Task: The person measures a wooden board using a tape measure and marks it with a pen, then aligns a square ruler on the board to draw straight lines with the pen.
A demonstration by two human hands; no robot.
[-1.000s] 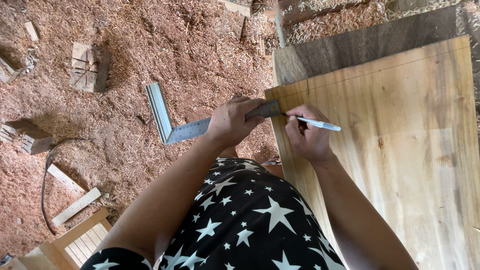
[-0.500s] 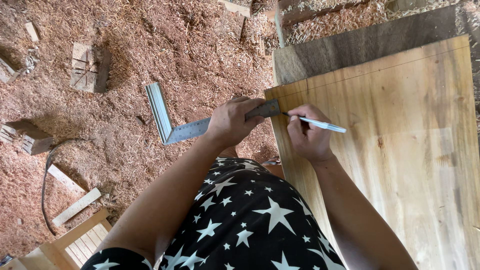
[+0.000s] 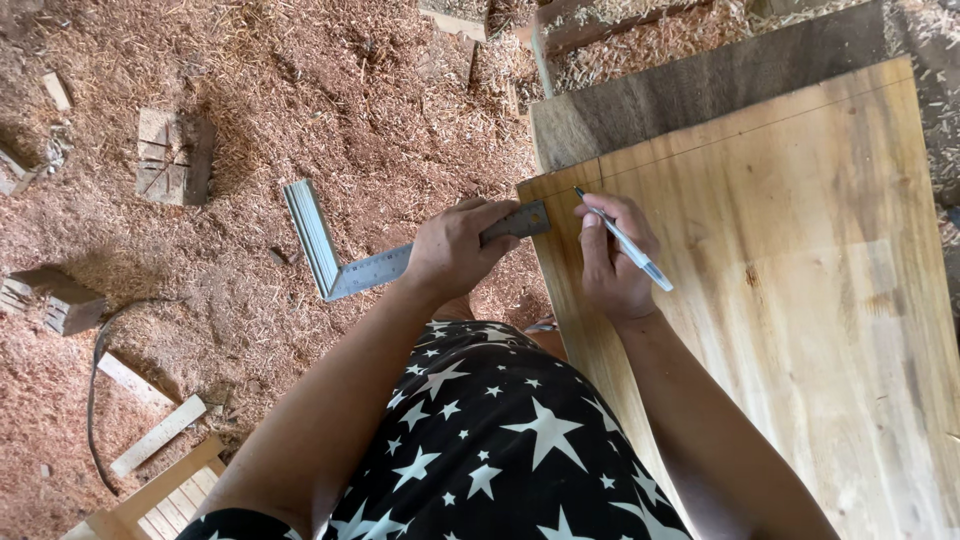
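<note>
The left hand [image 3: 460,248] is closed over the blade of a metal square [image 3: 370,255], with the fingers curled across the top and the thumb tucked along the near edge, so that the blade is pressed flat. Beyond the fingertips, the blade's end is laid on the corner of a pale wooden board [image 3: 800,300]; behind the wrist, the square's thicker stock is seen jutting out over the sawdust floor [image 3: 250,100], clear of the board. The left forearm is stretched forward from the body, bare, with the wrist held nearly straight. The right hand [image 3: 612,262] is closed around a pen [image 3: 625,240], which is pinched between thumb and forefinger, the other fingers folded beneath. The pen's tip is set on the board just beside the end of the blade, while its barrel is slanted back over the knuckles. The heel of the right hand is rested on the board, and the right forearm is laid along the board's near edge. The two hands are kept just beside each other without touching. A thin line is drawn across the board beyond the right hand, near a darker plank [image 3: 700,85]. Scattered wood offcuts [image 3: 170,155] are left on the floor well apart from the left hand.
</note>
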